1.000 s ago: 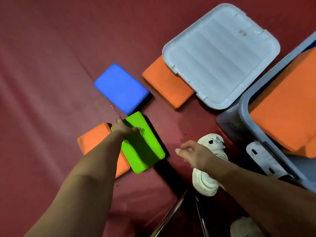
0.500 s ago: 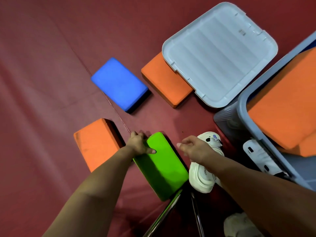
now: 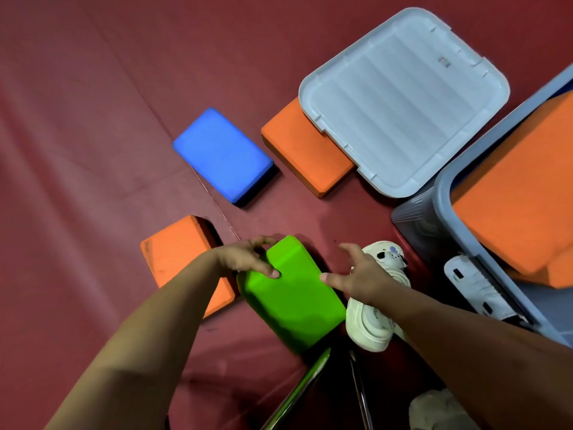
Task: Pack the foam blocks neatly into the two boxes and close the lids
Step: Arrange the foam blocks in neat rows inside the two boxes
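My left hand (image 3: 245,259) grips the far left corner of a green foam block (image 3: 294,293), thumb on top and fingers curled over its far edge. At the block's right edge my right hand (image 3: 359,274) is spread, its thumb touching the side. An orange block (image 3: 176,256) lies left of the green one, partly under my left forearm. A blue block (image 3: 221,153) and another orange block (image 3: 304,150) lie farther off. The grey box (image 3: 446,212) at the right holds large orange blocks (image 3: 521,193). Its grey lid (image 3: 403,100) lies upside down on the floor.
The floor is a dark red mat (image 3: 93,119) with a seam running diagonally. A white shoe (image 3: 372,315) sits just right of the green block, under my right wrist. Thin metal legs (image 3: 356,386) cross the bottom of the view.
My left hand has drawn the green block nearer and to the right, away from the near orange block. My right hand has opened and reached to the block's right edge.
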`<state>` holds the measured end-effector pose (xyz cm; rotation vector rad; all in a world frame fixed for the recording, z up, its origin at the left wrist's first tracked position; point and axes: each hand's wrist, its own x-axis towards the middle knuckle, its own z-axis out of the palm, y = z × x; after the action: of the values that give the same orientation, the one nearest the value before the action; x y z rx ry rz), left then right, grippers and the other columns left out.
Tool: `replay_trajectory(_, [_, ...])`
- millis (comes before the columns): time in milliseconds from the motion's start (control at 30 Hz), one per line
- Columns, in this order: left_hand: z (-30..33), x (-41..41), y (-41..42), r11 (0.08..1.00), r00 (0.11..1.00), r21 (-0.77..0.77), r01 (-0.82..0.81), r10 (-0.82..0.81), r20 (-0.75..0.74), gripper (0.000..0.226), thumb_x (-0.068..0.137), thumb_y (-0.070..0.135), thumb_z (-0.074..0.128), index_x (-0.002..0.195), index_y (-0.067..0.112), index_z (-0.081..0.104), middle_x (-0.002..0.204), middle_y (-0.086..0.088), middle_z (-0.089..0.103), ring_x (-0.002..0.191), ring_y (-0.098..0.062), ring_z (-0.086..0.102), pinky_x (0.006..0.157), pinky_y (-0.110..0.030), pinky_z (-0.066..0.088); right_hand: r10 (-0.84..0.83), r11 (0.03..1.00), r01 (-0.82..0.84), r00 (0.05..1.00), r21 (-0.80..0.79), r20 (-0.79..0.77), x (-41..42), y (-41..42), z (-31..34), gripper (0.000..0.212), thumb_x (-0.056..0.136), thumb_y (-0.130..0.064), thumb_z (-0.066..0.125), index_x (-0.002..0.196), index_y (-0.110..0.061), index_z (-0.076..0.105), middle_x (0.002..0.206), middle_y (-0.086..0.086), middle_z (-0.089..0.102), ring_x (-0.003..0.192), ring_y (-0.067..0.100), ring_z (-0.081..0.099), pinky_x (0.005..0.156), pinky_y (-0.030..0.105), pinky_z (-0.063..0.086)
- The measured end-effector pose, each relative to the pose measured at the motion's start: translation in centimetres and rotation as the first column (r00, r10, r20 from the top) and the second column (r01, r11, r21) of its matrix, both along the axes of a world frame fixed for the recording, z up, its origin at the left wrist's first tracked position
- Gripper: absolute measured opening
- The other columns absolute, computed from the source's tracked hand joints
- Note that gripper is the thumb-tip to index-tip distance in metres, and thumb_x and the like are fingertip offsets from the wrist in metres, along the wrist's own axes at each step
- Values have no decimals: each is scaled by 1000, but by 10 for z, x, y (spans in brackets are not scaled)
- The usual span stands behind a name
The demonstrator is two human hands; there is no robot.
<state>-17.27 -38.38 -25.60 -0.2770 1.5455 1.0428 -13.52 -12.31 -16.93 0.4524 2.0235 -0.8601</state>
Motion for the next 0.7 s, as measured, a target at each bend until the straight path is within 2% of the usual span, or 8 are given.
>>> replay_trajectory(67, [4, 1, -12, 995, 996, 57, -78, 80, -27, 73, 61, 25, 84, 126, 26, 53, 104, -3, 64, 86, -14, 63, 74, -27, 51, 41, 999, -41, 999, -12, -22, 0, 1, 2, 90, 67, -47, 78, 142, -35, 30, 136, 10, 37, 125, 23, 41, 108, 36, 34])
replay_trajectory(133, [6, 5, -23, 985, 980, 7, -174, 174, -96, 63, 56, 39, 80, 114, 29, 59, 95, -6, 64, 78, -17, 56, 65, -29, 44, 73, 997, -73, 997, -35, -9, -1, 2, 4, 94, 67, -48, 79, 144, -38, 26, 141, 8, 32, 130, 21, 37, 111, 35, 31])
replay_trajectory(200, [8, 13, -23, 986, 981, 2, -166, 165, -105, 59, 62, 40, 75, 117, 30, 58, 109, -6, 65, 87, -19, 61, 73, -31, 49, 105, 993, -103, 994, -65, 38, 2, 3, 7, 94, 69, -46, 78, 145, -37, 24, 146, 7, 29, 135, 19, 33, 111, 30, 28])
replay_trajectory(267, [11, 26, -10, 993, 990, 53, -110, 114, -81, 60, 76, 38, 69, 132, 23, 52, 125, -3, 63, 110, -18, 62, 95, -36, 49, 144, 986, -138, 987, -90, 68, 5, 0, 7, 99, 66, -52, 78, 147, -35, 23, 149, 7, 30, 136, 18, 33, 111, 28, 26])
replay_trajectory(400, [20, 41, 26, 942, 947, 101, -321, 318, 42, 41, 97, 37, 50, 134, 17, 52, 128, -5, 62, 113, -18, 61, 101, -35, 47, 148, 986, -134, 978, -98, 145, 18, 0, -21, 137, 27, -91, 64, 146, -44, 13, 149, 5, 37, 135, 19, 38, 110, 39, 36])
replay_trajectory(533, [30, 39, 36, 911, 873, 81, -405, 358, 332, 57, 90, 64, 35, 126, 26, 57, 120, -12, 66, 111, -36, 60, 98, -62, 39, -120, 934, 231, 922, -274, 367, 12, -25, 8, 115, 67, -60, 73, 143, -51, -13, 149, -8, 34, 127, 29, 46, 83, 47, 52])
replay_trajectory(600, [42, 33, 43, 887, 844, 150, -437, 347, 408, 63, 89, 69, 26, 128, 28, 54, 127, -14, 62, 116, -39, 57, 92, -64, 41, -208, 894, 333, 901, -299, 380, 8, -35, 14, 118, 69, -56, 72, 143, -46, -19, 152, -9, 29, 130, 29, 42, 88, 51, 49])
replay_trajectory(700, [52, 27, 46, 769, 768, 254, -587, 430, 475, 69, 85, 75, 23, 136, 35, 47, 140, -3, 52, 124, -35, 52, 90, -65, 42, -186, 953, 218, 969, -209, 164, 8, -49, 27, 129, 65, -55, 77, 146, -35, -21, 156, 0, 21, 137, 21, 34, 106, 39, 37])
